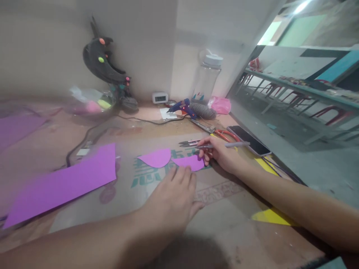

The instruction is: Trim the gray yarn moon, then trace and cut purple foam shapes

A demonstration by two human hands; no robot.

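My left hand (pixel 174 196) rests palm down on the cardboard-covered table, fingers stretched toward two small purple cut-outs, a half-round purple piece (pixel 156 157) and a second purple piece (pixel 190 162). Its fingertips lie just below the second piece. My right hand (pixel 220 153) is closed around a grey pen (pixel 230 145) held flat, its fingers touching the right end of that second piece. A large purple sheet (pixel 66 181) lies to the left.
Small snips (pixel 188 142), red-handled scissors (pixel 217 131) and a phone (pixel 251 139) lie just beyond my right hand. Farther back are a blue glue gun (pixel 182 106), a clear water bottle (pixel 207 76), a small clock (pixel 159 97) and a black cable (pixel 84 138). Yellow paper (pixel 273 216) sits under my right forearm.
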